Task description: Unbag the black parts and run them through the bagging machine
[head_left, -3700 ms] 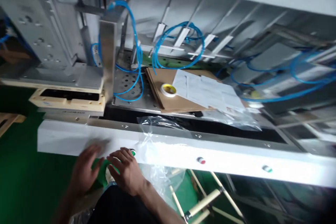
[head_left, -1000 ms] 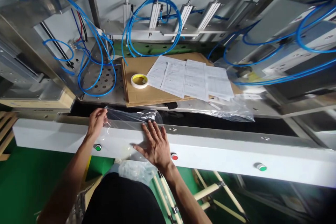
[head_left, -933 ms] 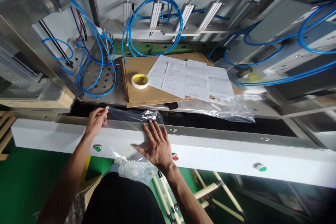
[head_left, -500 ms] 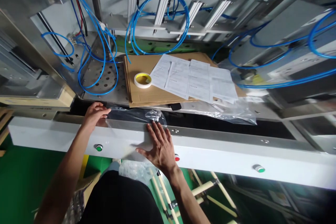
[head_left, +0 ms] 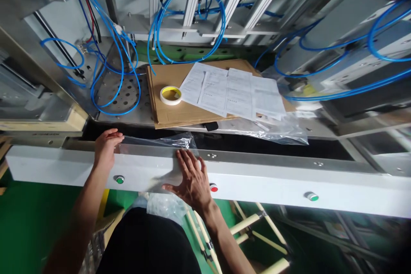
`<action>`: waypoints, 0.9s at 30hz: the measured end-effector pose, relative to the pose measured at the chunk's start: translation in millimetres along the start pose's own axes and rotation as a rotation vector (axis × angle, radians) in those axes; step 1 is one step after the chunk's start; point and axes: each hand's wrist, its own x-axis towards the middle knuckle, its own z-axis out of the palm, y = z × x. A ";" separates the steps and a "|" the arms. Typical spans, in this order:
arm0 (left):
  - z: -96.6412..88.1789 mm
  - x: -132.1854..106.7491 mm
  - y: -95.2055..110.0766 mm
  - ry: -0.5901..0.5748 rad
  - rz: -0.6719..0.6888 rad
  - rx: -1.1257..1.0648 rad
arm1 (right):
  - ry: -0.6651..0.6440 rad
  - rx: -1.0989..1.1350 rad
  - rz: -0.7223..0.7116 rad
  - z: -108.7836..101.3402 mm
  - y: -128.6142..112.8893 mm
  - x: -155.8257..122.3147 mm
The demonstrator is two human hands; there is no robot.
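A clear plastic bag (head_left: pixel 152 149) lies across the white front beam (head_left: pixel 263 182) of a machine, part of it over the dark gap behind. My left hand (head_left: pixel 105 147) is closed at the bag's far left corner, thumb and fingers pinching its edge. Spread flat, my right hand (head_left: pixel 194 182) presses on the bag's right part, with its fingers pointing away from me. A crumpled, shiny fold stands up just beyond those fingertips. Close to the right hand's wrist side is a red button (head_left: pixel 213 188) on the beam's front.
Past the gap, cardboard sheets (head_left: pixel 170 117) carry printed papers (head_left: pixel 213 90) and a tape roll (head_left: pixel 171 95). Another clear bag (head_left: pixel 285 135) sticks out at their right. Blue hoses (head_left: pixel 221 30) loop around the machine. Green buttons (head_left: pixel 120 179) sit on the beam; a pipe frame (head_left: pixel 245 227) stands below.
My left hand has drawn slightly left and toward me with the bag's corner, stretching the edge. My right hand stays flat on the plastic. The view has shifted a little.
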 end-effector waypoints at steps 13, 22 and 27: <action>10.1 -66.9 -5.1 -0.505 0.707 0.657 | 0.051 -0.079 0.036 8.0 6.9 -8.4; 3.1 -23.5 -38.2 -0.576 0.859 1.014 | 0.026 -0.032 0.091 -0.7 18.4 -14.5; 1.5 -12.6 -38.8 -0.539 0.776 1.059 | 0.024 -0.003 0.094 -13.2 24.6 -12.5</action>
